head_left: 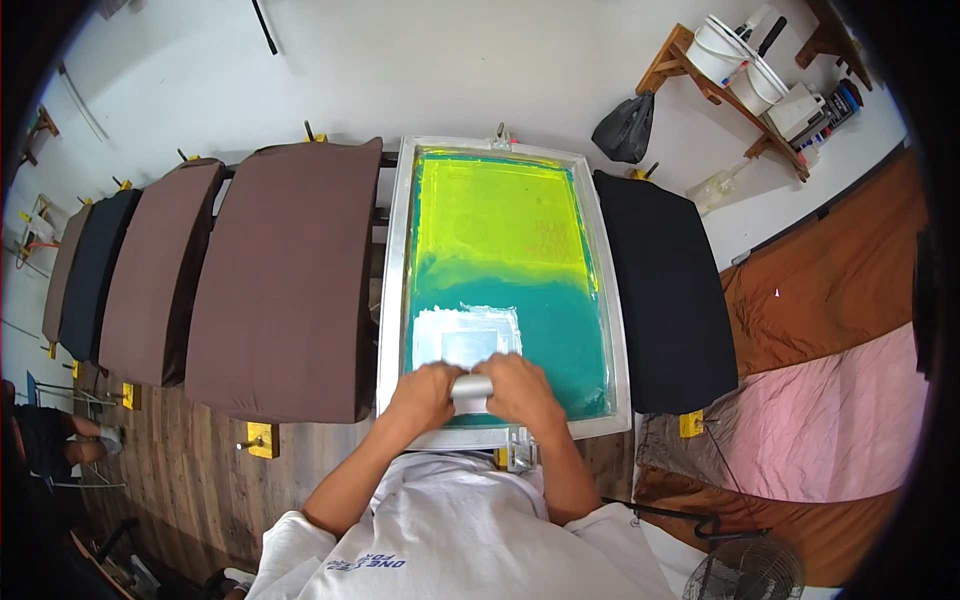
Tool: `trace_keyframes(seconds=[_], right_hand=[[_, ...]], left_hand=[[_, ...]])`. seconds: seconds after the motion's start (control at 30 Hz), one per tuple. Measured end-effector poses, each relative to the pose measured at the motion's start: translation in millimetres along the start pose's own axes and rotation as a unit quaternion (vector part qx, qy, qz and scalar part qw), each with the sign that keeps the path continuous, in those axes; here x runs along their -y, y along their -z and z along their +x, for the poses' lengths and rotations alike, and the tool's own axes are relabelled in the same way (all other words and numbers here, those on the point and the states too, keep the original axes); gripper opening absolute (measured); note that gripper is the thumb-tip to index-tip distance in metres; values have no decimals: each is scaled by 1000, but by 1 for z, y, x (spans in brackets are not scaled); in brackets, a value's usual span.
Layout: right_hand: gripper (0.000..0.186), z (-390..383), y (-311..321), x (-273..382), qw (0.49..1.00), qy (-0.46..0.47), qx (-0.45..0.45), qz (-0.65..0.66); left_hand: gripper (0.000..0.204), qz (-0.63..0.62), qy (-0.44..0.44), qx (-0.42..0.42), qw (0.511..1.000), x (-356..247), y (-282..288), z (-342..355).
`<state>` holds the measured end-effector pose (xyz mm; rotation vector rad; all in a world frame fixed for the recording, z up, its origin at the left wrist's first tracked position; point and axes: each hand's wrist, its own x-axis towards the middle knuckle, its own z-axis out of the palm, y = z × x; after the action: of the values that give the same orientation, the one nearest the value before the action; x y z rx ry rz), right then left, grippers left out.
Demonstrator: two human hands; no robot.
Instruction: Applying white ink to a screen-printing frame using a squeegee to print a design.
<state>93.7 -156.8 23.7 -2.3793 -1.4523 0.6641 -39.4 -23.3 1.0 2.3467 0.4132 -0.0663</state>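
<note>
A screen-printing frame (612, 330) with silvery metal edges lies in front of me. Its mesh is yellow-green over the far half and teal over the near half. Near its close end, to the left of the middle, is a patch of white ink (440, 325) with ragged edges. My left hand (428, 393) and my right hand (516, 390) are closed side by side around a squeegee (472, 387). Only its pale grey handle shows between my fists; the blade's contact with the mesh is hidden.
Boards covered in brown fabric (285, 285) and dark fabric stand left of the frame; a black one (665, 290) stands right. Yellow clamps (262, 438) jut from their ends. White buckets (720, 50) sit on a wooden shelf. A fan (745, 572) is at lower right, and another person's legs (90, 440) show at left.
</note>
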Motion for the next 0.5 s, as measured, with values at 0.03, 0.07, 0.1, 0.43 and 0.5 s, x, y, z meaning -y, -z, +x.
trace_keyframes(seconds=[0.03, 0.07, 0.1, 0.43, 0.5], right_hand=[[36, 7, -1, -2, 999, 2, -44, -20], [37, 16, -7, -8, 998, 4, -62, -16], [39, 22, -9, -12, 997, 4, -82, -12], [39, -65, -47, 10, 997, 12, -79, 25], [36, -57, -32, 10, 999, -4, -32, 22]], left_hand=[[44, 0, 0, -31, 1000, 3, 0, 9], [43, -4, -25, -79, 997, 10, -4, 19], [44, -4, -23, -81, 996, 9, -4, 21], [63, 31, -52, -22, 998, -13, -33, -61], [59, 7, -21, 36, 999, -22, -13, -52]])
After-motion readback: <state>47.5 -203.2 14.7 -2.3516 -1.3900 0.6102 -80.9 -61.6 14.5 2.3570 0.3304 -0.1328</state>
